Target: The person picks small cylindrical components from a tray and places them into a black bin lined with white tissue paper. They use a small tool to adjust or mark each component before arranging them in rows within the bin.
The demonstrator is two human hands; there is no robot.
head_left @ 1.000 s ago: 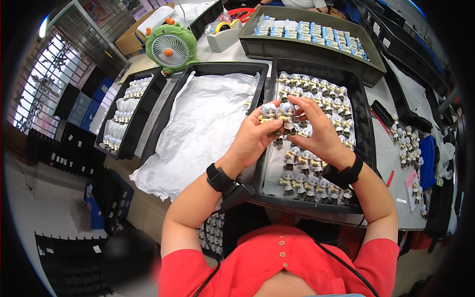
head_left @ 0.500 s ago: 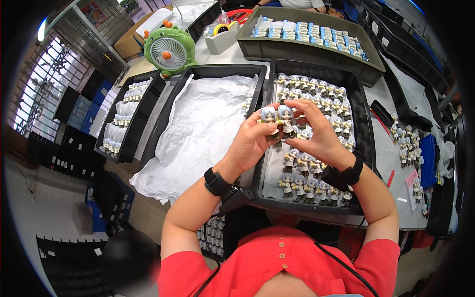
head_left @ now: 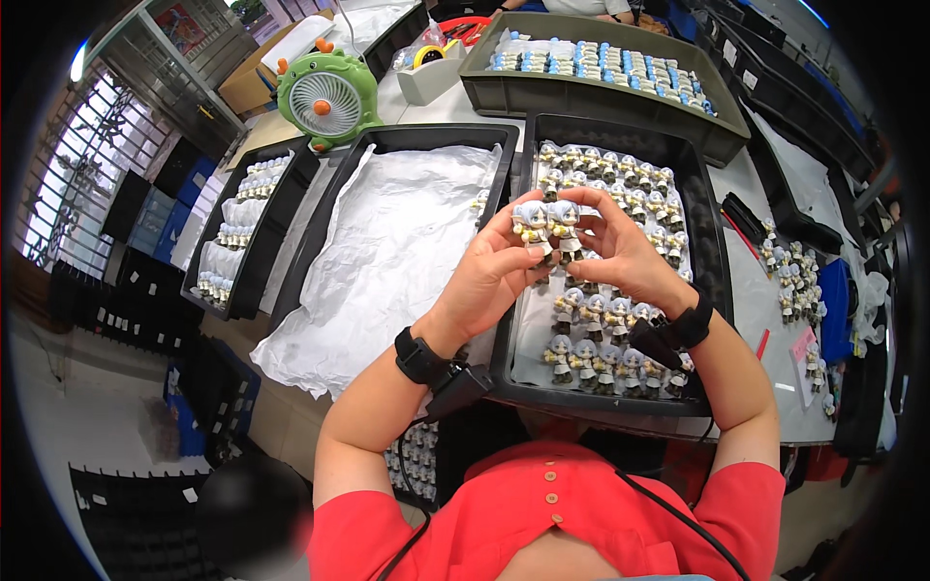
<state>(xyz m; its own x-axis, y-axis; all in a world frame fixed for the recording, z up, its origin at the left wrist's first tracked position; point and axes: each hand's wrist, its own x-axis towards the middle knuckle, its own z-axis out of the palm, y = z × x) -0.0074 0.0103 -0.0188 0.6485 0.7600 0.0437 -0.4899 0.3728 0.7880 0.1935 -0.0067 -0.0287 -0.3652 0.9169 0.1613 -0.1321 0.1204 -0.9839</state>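
Two small figurines with pale silver hair, white outfits and dark boots are held up side by side over the black tray of figurines (head_left: 719, 281). My left hand (head_left: 492, 269) pinches the left figurine (head_left: 531, 225) between thumb and fingers. Beside it, my right hand (head_left: 628, 257) grips the right figurine (head_left: 565, 229) at its head and feet. The two figurines are close together, and I cannot tell if they touch. Below my hands, several rows of like figurines (head_left: 605, 363) rest on white paper in the tray; my hands hide some of them.
Left of my hands lies a black tray lined with crumpled white paper (head_left: 387, 223); part of a figurine shows at its right edge. A narrower tray (head_left: 254, 276), a green fan (head_left: 329, 102) and an olive crate (head_left: 484, 92) stand around. Loose figurines (head_left: 796, 276) lie at right.
Both figurines have turned slightly and their heads have come closer together. My hands remain in nearly the same place, with the right fingers a little shifted.
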